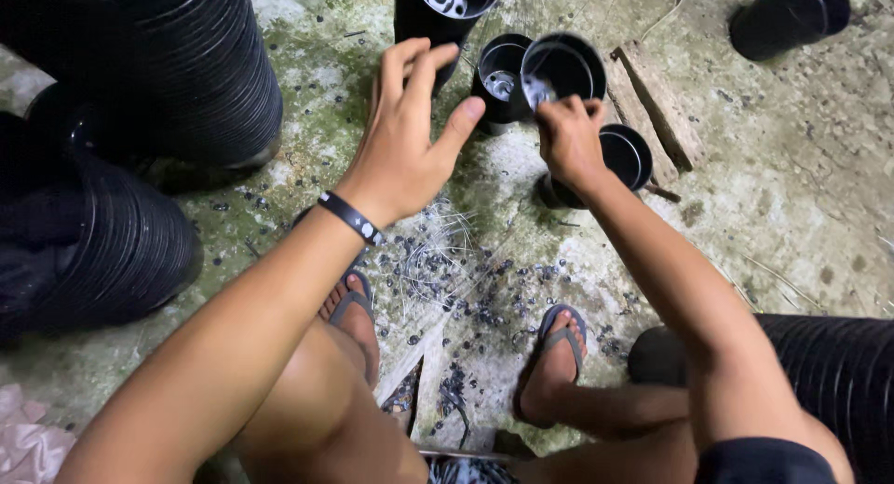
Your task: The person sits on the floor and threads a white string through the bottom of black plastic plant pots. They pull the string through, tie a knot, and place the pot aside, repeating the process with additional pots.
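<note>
The right hand pinches the rim of a tilted black plastic pot; the left hand hovers near, fingers spread. Punched black bits litter the floor; stacked pots wait far left.

This looks like a rough work spot, maybe a plant nursery yard. The concrete floor is dirty and mossy. Big stacks of black pots lie at 10 o'clock, and black bits cover the middle.
</note>
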